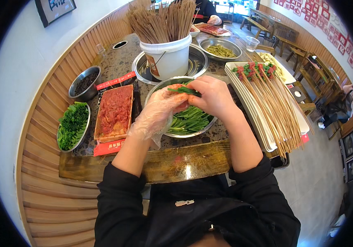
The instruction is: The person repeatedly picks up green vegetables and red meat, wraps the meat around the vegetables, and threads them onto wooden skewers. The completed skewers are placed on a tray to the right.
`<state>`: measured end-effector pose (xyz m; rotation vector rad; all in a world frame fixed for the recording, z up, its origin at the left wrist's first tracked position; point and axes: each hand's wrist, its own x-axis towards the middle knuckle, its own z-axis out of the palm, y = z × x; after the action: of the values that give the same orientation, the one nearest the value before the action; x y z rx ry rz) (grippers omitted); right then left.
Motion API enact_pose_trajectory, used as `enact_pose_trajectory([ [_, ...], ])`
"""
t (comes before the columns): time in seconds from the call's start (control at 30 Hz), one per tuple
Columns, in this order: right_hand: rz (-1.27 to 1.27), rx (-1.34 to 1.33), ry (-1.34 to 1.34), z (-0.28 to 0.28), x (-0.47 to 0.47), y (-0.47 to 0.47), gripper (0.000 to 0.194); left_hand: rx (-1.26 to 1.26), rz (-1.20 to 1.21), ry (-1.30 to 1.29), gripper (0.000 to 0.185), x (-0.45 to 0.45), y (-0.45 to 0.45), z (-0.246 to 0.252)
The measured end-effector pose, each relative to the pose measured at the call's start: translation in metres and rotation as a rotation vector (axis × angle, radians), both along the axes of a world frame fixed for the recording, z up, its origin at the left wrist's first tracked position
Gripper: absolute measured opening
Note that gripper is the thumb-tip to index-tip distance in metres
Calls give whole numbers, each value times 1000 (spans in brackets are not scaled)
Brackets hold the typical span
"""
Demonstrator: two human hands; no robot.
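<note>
My left hand (164, 106), in a clear plastic glove stained reddish at the fingers, grips a small bunch of cut green chives (186, 90). My bare right hand (211, 96) pinches the same bunch from the other side. Both hands meet over a steel bowl (192, 135) of cut chives (192, 120). Something reddish shows below my left fingers, too hidden to name. To the left lies a tray of sliced raw red meat (116, 108). On the right, bamboo skewers (272, 105) threaded with red meat and greens (254, 70) rest on stacked white trays (264, 136).
A white bucket (170, 58) of brown sticks (164, 23) stands behind the bowl. Leftward are a bowl of dark bits (85, 83) and a dish of chopped greens (73, 126). Farther back are a bowl of green pieces (220, 49), a plastic cup (252, 43) and a person's gloved hand (214, 20).
</note>
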<state>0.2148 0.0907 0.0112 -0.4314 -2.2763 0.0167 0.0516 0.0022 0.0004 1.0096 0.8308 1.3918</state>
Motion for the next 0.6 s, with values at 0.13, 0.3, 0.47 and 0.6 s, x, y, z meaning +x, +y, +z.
enact_pose_trajectory([
  [0.13, 53, 82, -14, -2, -8, -5, 20, 35, 37, -60, 30, -2, 2, -10],
  [0.3, 134, 89, 7, -3, -13, -12, 19, 67, 84, -123, 29, -10, 3, -18],
  [0.47, 139, -92, 131, -5, -19, -15, 12, 106, 47, -137, 30, -14, -3, -16],
  [0.6, 116, -115, 235, -9, -25, -17, 10, 110, 84, -119, 28, -12, -4, -13],
])
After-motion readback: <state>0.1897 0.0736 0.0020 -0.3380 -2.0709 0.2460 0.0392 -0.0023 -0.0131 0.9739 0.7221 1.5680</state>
